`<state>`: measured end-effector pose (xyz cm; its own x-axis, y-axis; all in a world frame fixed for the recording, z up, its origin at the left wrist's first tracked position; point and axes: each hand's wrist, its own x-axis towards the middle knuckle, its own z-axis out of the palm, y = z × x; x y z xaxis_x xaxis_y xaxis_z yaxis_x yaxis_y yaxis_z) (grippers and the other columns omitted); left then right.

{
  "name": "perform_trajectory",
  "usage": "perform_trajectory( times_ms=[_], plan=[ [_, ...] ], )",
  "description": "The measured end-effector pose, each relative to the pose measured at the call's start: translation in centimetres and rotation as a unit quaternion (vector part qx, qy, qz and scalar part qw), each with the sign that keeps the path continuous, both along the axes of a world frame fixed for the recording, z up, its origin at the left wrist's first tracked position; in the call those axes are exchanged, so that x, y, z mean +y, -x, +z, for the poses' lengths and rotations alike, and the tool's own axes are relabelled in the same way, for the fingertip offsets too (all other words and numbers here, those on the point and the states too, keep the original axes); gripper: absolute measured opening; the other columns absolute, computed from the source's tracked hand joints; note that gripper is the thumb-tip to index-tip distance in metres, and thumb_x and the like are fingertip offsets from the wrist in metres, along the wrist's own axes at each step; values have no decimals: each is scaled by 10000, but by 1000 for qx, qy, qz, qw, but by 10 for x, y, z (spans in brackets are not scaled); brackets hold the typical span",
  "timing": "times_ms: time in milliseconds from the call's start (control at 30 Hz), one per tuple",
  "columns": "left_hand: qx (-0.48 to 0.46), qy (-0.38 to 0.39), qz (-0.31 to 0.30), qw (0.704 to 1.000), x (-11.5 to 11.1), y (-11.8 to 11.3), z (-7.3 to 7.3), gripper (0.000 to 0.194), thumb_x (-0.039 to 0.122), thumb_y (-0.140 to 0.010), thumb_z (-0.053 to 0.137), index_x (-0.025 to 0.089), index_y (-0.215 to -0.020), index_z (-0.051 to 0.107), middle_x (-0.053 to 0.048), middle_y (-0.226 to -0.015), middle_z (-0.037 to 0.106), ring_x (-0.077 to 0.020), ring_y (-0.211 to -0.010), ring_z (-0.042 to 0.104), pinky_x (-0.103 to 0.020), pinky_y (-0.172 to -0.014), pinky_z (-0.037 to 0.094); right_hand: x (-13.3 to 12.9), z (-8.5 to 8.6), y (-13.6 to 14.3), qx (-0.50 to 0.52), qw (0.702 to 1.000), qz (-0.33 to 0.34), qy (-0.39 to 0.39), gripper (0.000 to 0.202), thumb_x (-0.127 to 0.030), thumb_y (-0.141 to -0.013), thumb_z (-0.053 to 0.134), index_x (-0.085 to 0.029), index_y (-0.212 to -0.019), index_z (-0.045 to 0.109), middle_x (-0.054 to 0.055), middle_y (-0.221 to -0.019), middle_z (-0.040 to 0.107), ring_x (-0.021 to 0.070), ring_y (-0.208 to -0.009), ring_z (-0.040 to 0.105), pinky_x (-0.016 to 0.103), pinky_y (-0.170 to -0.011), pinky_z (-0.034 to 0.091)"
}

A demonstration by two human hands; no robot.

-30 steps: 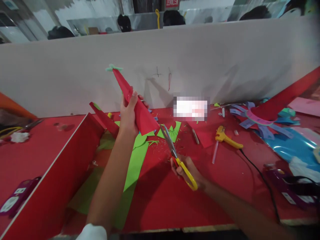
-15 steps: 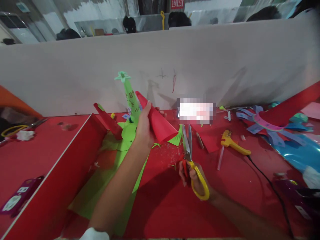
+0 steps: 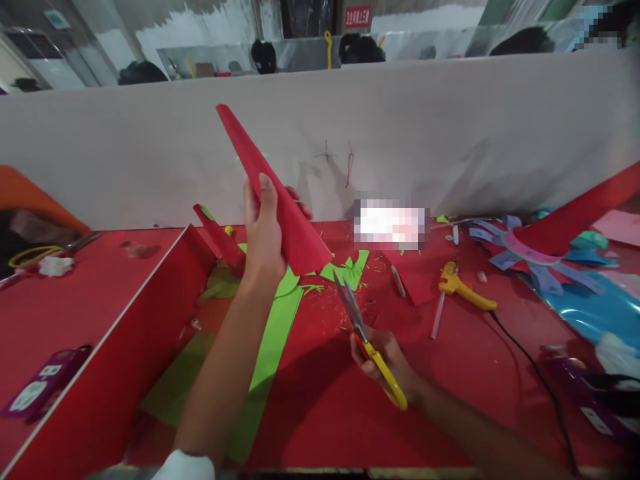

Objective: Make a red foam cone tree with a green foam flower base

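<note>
My left hand (image 3: 267, 233) grips a red paper cone (image 3: 280, 207), its fingers wrapped round the side. The narrow end of the cone tilts up and to the left, and its wide end points down to the right. In my right hand (image 3: 383, 360) is a pair of scissors (image 3: 367, 333) with yellow handles and metal blades, pointing up and left just below the cone's wide end. The blades look slightly apart, with no paper between them. Cut green paper (image 3: 353, 270) and thin scraps lie on the red table beyond the blades. The green cone seen earlier is hidden behind the red one.
A yellow glue gun (image 3: 465, 287) with a black cord lies to the right. Beyond it is a red cone with a fringed blue base (image 3: 535, 250). Green paper sheets (image 3: 273, 353) lie under my left arm. A red divider (image 3: 115, 340) stands left, and a white partition (image 3: 425, 133) at the back.
My left hand has raised the red cone and shifted it left, in front of the green cone. The scissors have turned to the left and their blades have come closer to the cone's wide end.
</note>
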<state>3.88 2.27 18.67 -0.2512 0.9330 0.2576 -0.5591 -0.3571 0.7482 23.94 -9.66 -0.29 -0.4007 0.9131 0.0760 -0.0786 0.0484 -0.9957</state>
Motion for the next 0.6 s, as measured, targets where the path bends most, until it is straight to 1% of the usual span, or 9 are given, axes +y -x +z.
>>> perform_trajectory(
  times_ms=[67, 167, 267, 367, 467, 600],
  plan=[
    [-11, -1, -1, 1000, -1, 3, 3, 414, 586, -859, 796, 347, -1150, 626, 13, -838, 705, -158, -718, 725, -248, -666, 586, 2, 0, -1, -32, 999, 9, -25, 573, -783, -776, 708, -221, -796, 599, -12, -665, 547, 132, -578, 435, 266, -517, 391],
    [-7, -21, 21, 1000, -5, 5, 8, 437, 612, -846, 796, 358, -1168, 641, 6, -875, 707, -159, -740, 728, -245, -670, 582, 4, 3, -3, -87, 995, 8, -55, 510, -705, -785, 730, -215, -779, 585, -17, -651, 540, 129, -571, 437, 262, -521, 358],
    [11, -35, 47, 998, -9, 2, 11, 431, 617, -846, 792, 361, -1165, 653, 9, -894, 701, -155, -739, 724, -241, -664, 574, 5, 7, -2, -102, 994, 6, -45, 461, -637, -782, 756, -216, -768, 568, -24, -644, 534, 125, -566, 434, 254, -521, 350],
    [39, -63, 34, 997, -10, -3, 9, 382, 590, -885, 764, 341, -1144, 635, 16, -886, 690, -140, -690, 698, -244, -653, 571, 4, 11, -1, -89, 995, 9, -40, 417, -592, -798, 754, -223, -768, 562, -21, -653, 536, 132, -578, 440, 254, -516, 348],
    [58, -91, 14, 994, -9, -8, 4, 356, 576, -907, 745, 318, -1105, 601, 25, -897, 695, -124, -650, 674, -242, -639, 572, 5, 14, -1, -84, 995, 4, -47, 408, -580, -812, 740, -228, -746, 546, -27, -627, 514, 133, -569, 429, 256, -510, 329],
    [34, -47, 6, 998, -9, -13, 0, 376, 550, -863, 804, 300, -1068, 612, 21, -882, 706, -133, -689, 712, -224, -623, 559, 5, 15, -2, -97, 995, -1, -33, 440, -591, -782, 771, -228, -734, 527, -29, -627, 526, 122, -549, 424, 251, -499, 335]
  ],
)
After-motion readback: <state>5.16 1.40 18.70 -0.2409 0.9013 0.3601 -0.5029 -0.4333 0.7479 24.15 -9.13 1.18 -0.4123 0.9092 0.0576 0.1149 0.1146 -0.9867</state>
